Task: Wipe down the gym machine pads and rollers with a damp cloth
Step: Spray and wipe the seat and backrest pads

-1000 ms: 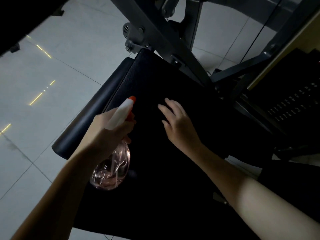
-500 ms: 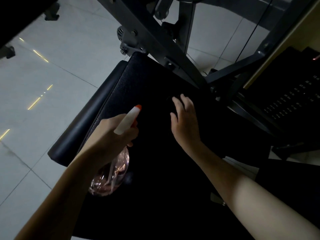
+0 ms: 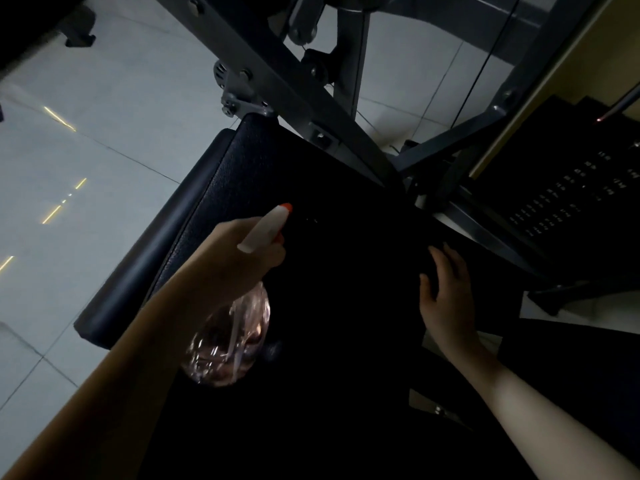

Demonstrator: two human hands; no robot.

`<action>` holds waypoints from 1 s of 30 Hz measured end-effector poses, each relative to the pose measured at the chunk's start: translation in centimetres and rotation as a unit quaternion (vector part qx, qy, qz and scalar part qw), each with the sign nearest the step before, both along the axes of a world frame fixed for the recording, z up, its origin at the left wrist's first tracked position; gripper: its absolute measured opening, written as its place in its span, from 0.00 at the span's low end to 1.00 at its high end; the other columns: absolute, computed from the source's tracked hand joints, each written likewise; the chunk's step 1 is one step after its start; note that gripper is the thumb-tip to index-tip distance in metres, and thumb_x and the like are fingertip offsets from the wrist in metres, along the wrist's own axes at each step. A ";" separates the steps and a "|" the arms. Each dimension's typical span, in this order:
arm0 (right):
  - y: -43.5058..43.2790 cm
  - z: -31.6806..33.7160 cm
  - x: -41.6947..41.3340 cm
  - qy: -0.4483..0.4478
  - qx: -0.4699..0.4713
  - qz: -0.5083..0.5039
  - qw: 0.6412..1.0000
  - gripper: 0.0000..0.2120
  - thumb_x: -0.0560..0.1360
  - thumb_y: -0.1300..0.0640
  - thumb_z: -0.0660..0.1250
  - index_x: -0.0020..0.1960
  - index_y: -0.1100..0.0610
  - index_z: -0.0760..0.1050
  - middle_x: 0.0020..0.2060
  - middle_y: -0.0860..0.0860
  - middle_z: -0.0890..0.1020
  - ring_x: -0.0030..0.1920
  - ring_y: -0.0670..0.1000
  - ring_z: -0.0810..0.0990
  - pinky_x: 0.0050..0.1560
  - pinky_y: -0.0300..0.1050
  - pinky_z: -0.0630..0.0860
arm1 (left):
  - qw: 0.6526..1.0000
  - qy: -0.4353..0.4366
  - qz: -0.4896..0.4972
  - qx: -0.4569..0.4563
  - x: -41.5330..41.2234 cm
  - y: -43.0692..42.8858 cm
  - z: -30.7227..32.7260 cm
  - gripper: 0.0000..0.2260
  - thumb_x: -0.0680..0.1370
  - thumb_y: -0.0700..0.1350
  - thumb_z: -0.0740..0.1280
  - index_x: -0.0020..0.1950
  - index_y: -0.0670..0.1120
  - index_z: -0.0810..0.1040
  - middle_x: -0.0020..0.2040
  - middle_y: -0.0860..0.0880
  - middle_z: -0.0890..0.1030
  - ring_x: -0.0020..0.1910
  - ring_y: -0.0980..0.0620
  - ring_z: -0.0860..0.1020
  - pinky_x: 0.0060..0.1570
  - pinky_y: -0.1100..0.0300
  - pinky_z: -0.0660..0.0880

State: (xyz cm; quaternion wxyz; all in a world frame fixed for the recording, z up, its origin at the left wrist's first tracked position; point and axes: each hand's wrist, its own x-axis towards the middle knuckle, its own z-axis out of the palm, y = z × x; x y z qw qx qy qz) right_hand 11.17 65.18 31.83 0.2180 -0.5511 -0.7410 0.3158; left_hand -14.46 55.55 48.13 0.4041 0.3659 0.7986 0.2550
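My left hand is wrapped round the neck of a spray bottle, fingers curled tight on the trigger part. Its white nozzle, with an orange tip, sticks up past my knuckles and points away from me over the pad. The bottle's clear, rounded body hangs below my wrist, with pinkish liquid and a thin tube showing inside.

The pad is the big black cushion that fills the middle of my view, running from the machine's frame down toward me. Only its far left corner catches enough light to show a grained surface. A long, rounded side cushion lies right against its left edge, smoother and a little paler.

My right hand is over the right part of the pad, palm down, with the fingers straight and slightly spread, holding nothing I can see. It seems to rest on the surface, but it is too dark there to be sure it is touching, or what lies under the palm.

Grey steel bars of the frame cross above the top of the pad and angle off to the right. Beyond them, on my right, stands a dark weight stack with rows of small pale markings. Pale floor tiles spread out to the left, with a few thin yellow streaks of reflected light on them.
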 end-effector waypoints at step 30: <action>3.1 1.0 -0.8 0.014 -0.032 -0.019 0.999 0.21 0.80 0.58 0.60 0.72 0.58 0.64 0.71 0.57 0.63 0.70 0.54 0.64 0.62 0.38 0.62 | 0.987 0.007 -0.155 -0.044 2.6 1.2 -1.8 0.06 0.76 0.35 0.67 0.40 0.43 0.76 0.32 0.51 0.77 0.27 0.60 0.73 0.31 0.64 0.71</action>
